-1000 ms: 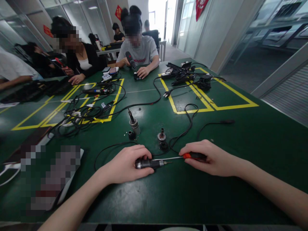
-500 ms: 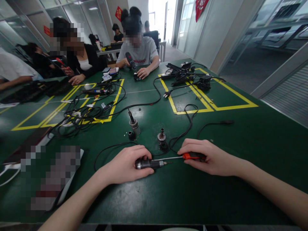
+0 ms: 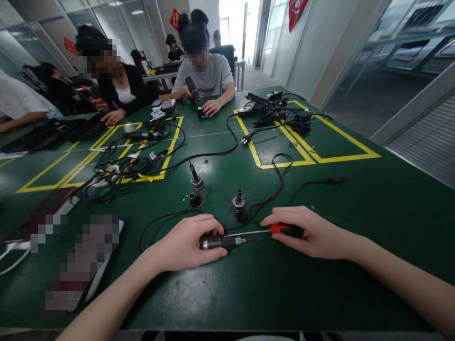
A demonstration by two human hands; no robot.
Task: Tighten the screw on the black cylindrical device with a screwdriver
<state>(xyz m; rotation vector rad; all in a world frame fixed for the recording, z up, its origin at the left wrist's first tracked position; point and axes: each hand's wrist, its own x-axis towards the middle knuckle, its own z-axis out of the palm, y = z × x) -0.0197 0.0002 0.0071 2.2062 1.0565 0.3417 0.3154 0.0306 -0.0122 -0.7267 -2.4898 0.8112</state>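
Observation:
My left hand [image 3: 190, 241] is closed around a black cylindrical tool [image 3: 216, 242], which lies nearly level with its thin metal tip pointing right. My right hand [image 3: 302, 233] grips the red and black handle of a screwdriver [image 3: 284, 229]. The screwdriver's shaft runs left to the far side of the black tool, under my left fingers; its tip is hidden there. Just beyond my hands stands a short metal cylindrical part [image 3: 239, 202] with a black ring [image 3: 242, 217] in front. Left of it are a taller metal part with a thin spindle [image 3: 197, 183] and a small black cap [image 3: 194, 200].
Black cables [image 3: 121, 166] lie tangled at the left, and a thin cord [image 3: 280, 182] curves beyond my right hand. A phone-like slab [image 3: 103, 265] lies near my left forearm. Black devices [image 3: 266, 111] are piled farther back. Co-workers sit across the green table [image 3: 355, 208].
My right fingers have shifted very slightly left, and the screwdriver handle looks a little turned. My left hand and the black tool stay put.

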